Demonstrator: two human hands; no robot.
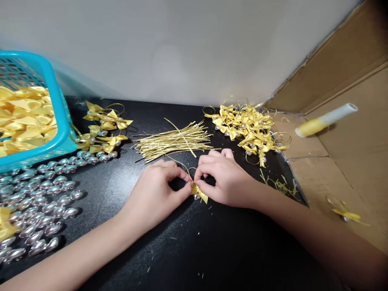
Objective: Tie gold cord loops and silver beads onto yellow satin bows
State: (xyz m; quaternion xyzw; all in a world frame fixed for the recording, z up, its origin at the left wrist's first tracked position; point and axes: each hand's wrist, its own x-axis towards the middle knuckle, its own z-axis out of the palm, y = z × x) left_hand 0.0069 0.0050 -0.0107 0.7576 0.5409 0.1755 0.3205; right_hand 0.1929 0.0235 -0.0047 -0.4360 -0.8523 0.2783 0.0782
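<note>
Low over the black table, my left hand (165,182) and my right hand (220,176) meet at a small yellow ribbon bow (202,195). Both hands are closed in a pinch on it, thumb against forefinger. A silver bell-like bead (197,197) hangs at the bow's lower side. From between the fingertips a thin gold wire tie (185,166) curves upward. My fingers partly hide the bow's middle and the wire's ends. Just beyond the hands lies a bundle of gold wire ties (176,141).
At left stands a turquoise basket (59,117) of yellow bows, with many silver beads (45,198) before it. A few wired bows (106,121) lie beside it. A pile of wired bows (245,125) sits back right, near wire scraps (280,184). Cardboard (342,161) holds a yellow-white tube (325,120).
</note>
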